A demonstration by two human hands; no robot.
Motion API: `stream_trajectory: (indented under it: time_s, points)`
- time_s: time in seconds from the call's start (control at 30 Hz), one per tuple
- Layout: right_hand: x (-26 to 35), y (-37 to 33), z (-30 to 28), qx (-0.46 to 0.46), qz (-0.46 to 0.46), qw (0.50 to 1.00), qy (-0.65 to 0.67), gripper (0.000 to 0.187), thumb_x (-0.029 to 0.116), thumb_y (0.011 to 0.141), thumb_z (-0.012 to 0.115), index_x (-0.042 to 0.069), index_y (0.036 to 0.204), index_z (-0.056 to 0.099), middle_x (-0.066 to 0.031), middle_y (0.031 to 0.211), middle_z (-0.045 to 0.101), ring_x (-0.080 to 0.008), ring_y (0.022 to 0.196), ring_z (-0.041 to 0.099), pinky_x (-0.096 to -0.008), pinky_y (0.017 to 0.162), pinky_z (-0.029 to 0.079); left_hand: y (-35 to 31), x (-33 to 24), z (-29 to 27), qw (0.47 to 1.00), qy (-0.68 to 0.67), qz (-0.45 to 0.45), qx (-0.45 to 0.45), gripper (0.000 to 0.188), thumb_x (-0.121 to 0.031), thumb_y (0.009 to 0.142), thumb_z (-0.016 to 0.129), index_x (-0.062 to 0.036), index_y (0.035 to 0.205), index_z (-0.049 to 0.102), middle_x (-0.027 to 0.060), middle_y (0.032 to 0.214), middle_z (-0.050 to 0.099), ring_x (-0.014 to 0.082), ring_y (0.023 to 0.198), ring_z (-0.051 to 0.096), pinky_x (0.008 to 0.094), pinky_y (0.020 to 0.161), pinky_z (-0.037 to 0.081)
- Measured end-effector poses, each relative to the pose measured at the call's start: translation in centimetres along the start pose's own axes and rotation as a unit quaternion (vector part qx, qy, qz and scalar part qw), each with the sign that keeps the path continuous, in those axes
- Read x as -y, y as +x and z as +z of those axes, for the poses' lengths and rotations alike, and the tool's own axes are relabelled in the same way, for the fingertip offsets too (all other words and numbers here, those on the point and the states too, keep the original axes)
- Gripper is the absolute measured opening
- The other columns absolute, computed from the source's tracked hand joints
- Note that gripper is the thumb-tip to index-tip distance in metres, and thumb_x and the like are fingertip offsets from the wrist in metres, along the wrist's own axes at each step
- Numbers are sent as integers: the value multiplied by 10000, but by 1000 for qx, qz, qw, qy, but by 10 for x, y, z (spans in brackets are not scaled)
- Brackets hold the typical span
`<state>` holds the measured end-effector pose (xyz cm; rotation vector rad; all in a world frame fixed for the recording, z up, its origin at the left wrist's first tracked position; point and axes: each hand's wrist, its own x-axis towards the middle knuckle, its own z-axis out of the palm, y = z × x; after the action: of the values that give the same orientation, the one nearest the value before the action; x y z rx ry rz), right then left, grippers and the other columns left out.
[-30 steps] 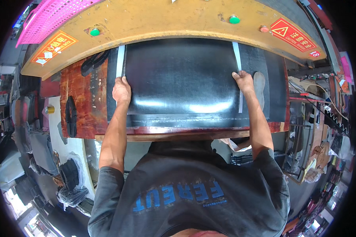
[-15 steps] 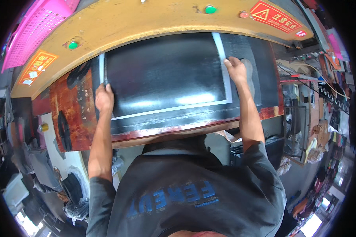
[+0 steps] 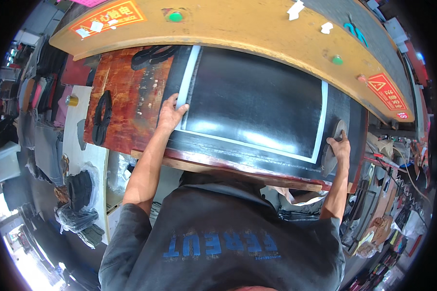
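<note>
A large glossy black sheet [image 3: 257,97] with a pale border lies flat on the worktable under a yellow beam. At its left edge is my left hand [image 3: 171,115], fingers curled over the pale strip and thumb on the sheet's side. Beyond the right edge, my right hand [image 3: 340,145] pinches a grey sole-shaped piece [image 3: 329,157], which stands tilted on the dark surface. The fingers cover part of that piece. Two black, sole-shaped outlines sit at the left: one black loop [image 3: 101,119] close to the table's left edge, another dark loop [image 3: 153,56] beside the beam.
The yellow beam [image 3: 257,36] spans the far side, carrying green buttons, a red button and warning labels. Blue-handled scissors [image 3: 356,34] rest on top of it. A reddish worn board [image 3: 126,92] forms the table's left part. Stacked materials and plastic-wrapped bundles [image 3: 78,194] stand at the left.
My right hand has left the sheet's right edge and taken hold of the grey sole-shaped piece. The left hand stays at the left edge. The whole view has turned and shifted.
</note>
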<state>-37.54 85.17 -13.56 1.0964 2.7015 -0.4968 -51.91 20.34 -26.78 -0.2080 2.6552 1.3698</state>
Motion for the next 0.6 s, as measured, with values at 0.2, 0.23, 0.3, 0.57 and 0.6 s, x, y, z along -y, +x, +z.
stream_trajectory:
  time_s: [0.2,0.23,0.3,0.57,0.6]
  points:
    - [180,-97,27,133,-155,967,155,1137,448,707,849,-60,1620,402,-296,1328,706,-341,1212,712,-365,1071,527,11,-16,-19,995,31,-17,94,746,-260,882,891,-22,1508,562,183,1284,680,257,1114,708,382,978,587]
    - [219,-108,41,148,-195,958,148,1139,459,707,848,-55,1621,403,-302,1351,696,-343,1234,702,-373,1085,520,9,-17,-22,994,40,-5,101,748,-270,878,893,-25,1505,567,190,1299,672,266,1114,712,385,982,587]
    - [297,-124,71,174,-234,949,123,1130,476,709,841,-47,1615,415,-322,1381,674,-378,1279,680,-391,1103,512,8,-19,-28,992,36,-2,119,750,-293,880,884,-23,1504,568,202,1311,662,279,1109,715,395,992,586]
    - [468,-165,148,121,-202,968,-89,1141,576,743,841,47,1648,391,-310,1433,622,-439,1345,605,-427,1109,524,12,-11,-35,987,10,35,155,734,-259,882,872,40,1479,567,214,1247,688,268,1006,749,389,913,597]
    - [472,-168,152,112,-179,971,-108,1153,586,747,842,71,1664,368,-318,1465,587,-452,1344,601,-438,1106,525,12,-10,-35,986,6,34,161,735,-258,882,872,38,1481,565,215,1250,686,271,1000,750,390,915,596]
